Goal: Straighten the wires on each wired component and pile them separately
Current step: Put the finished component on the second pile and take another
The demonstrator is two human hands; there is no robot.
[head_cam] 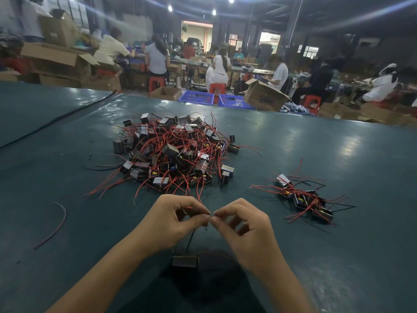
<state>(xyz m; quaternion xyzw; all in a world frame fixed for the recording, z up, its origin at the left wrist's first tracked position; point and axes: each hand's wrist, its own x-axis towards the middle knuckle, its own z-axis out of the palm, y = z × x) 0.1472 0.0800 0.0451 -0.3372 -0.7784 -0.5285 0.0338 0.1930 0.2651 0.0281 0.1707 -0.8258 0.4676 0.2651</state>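
Observation:
My left hand and my right hand meet fingertip to fingertip near the table's front, both pinching a thin black wire. From that wire a small black box component hangs below my hands. A big tangled heap of the same black boxes with red and black wires lies just beyond my hands. To the right sits a smaller pile of components, their red wires spread outward.
The dark green table stretches wide. A loose red wire lies at the left, and a black cable runs across the far left. Beyond the far edge are blue crates, cardboard boxes and seated people.

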